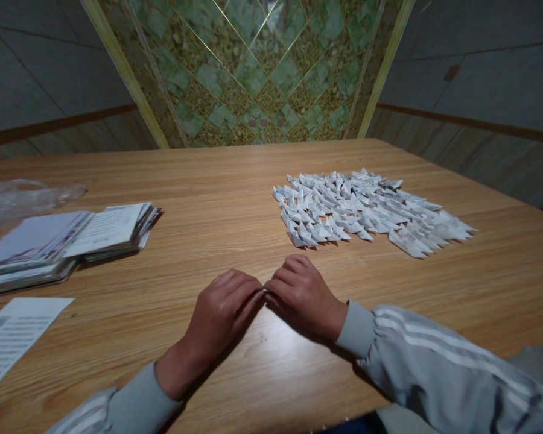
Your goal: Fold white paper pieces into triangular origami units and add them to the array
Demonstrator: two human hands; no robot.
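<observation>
My left hand (219,316) and my right hand (303,295) rest knuckles-up on the wooden table (235,199), fingertips meeting in the middle. The fingers are curled over something small between them; only a thin pale sliver shows where they touch, so what it is stays hidden. Beyond my right hand lies a wide heap of several small folded white paper pieces (366,211).
Stacks of printed paper sheets (58,241) lie at the left, with a crumpled clear plastic bag (22,199) behind them. A single printed sheet (9,337) sits at the near left edge. A patterned green wall panel (262,66) stands past the far edge.
</observation>
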